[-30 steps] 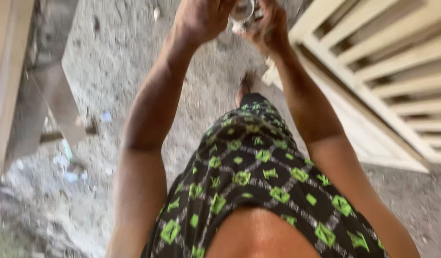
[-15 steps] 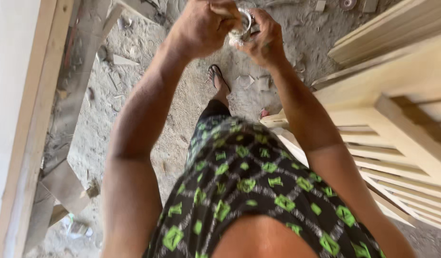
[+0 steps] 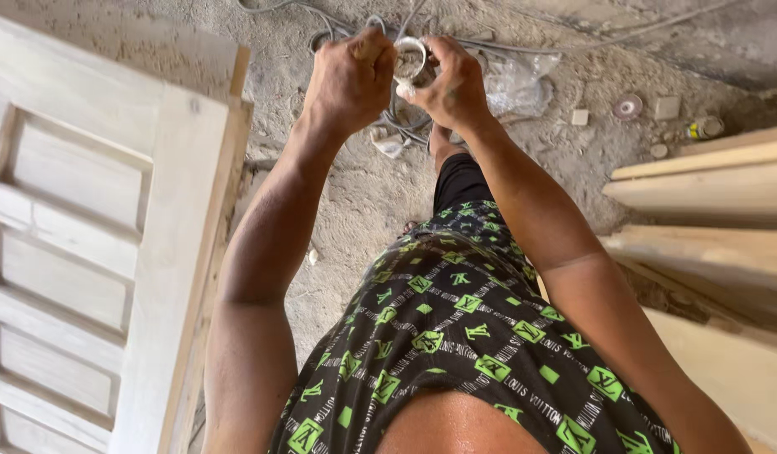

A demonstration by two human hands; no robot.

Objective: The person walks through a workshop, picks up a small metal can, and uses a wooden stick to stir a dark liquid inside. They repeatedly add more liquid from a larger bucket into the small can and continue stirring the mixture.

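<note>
At the far left a pale, unfinished wooden door (image 3: 86, 252) lies flat, its raised rectangular panels set in smooth, sanded frames with square edges. Beside it the floor (image 3: 355, 193) is rough grey concrete, gritty with dust and small chips.

My left hand (image 3: 348, 80) is curled into a fist, fingers (image 3: 367, 46) closed tight against the left side of a small round metal cup (image 3: 411, 60). The cup is shiny at its rim, circular, and shows a dull grainy filling inside; it sits up at the top middle of the view, held between both hands above the floor. My right hand (image 3: 454, 88) grips its other side, fingers wrapped round the rim and thumb pressing near the bottom edge.

Below the hands a tangle of thin grey cables (image 3: 405, 118) loops over the concrete, next to a crumpled clear plastic bag (image 3: 519, 80). My shorts (image 3: 456, 336) are black cloth printed with bright green shapes.

Further right, a small flat disc (image 3: 628, 107) and a pale square block (image 3: 667, 107) rest on the floor. At the right edge long bare planks (image 3: 708, 181) lie stacked, straight-edged and light in colour.
</note>
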